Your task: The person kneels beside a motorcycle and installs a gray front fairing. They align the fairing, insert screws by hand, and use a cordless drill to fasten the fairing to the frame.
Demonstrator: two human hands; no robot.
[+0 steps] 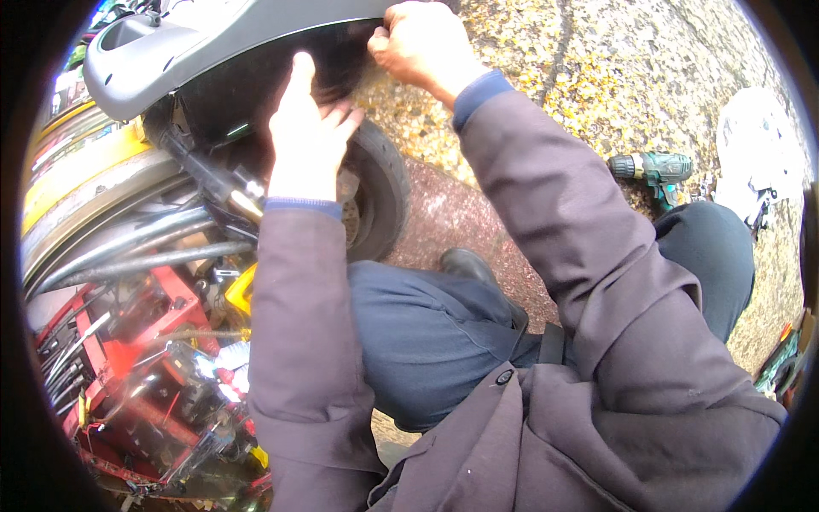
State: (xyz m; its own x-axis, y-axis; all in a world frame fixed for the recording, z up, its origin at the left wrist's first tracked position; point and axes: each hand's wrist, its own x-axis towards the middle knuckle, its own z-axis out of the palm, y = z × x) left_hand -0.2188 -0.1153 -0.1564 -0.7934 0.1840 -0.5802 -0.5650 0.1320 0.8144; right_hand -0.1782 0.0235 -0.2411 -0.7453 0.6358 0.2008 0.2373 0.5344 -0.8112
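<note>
A grey plastic body panel with a black underside reaches across the upper left, above a black-tyred wheel. My left hand is against or just in front of the black underside, thumb up and fingers spread, with nothing seen in it. At the right part of the panel's lower edge is my right hand, its fingers curled closed. Whatever they hold is hidden. A dark strut runs down from under the panel, left of my left hand.
On the speckled ground at right lies a teal and black cordless drill, beside a white bag-like thing. A red tool tray with several tools and loose parts sits at lower left. Above it is a yellow-rimmed wheel or tyre.
</note>
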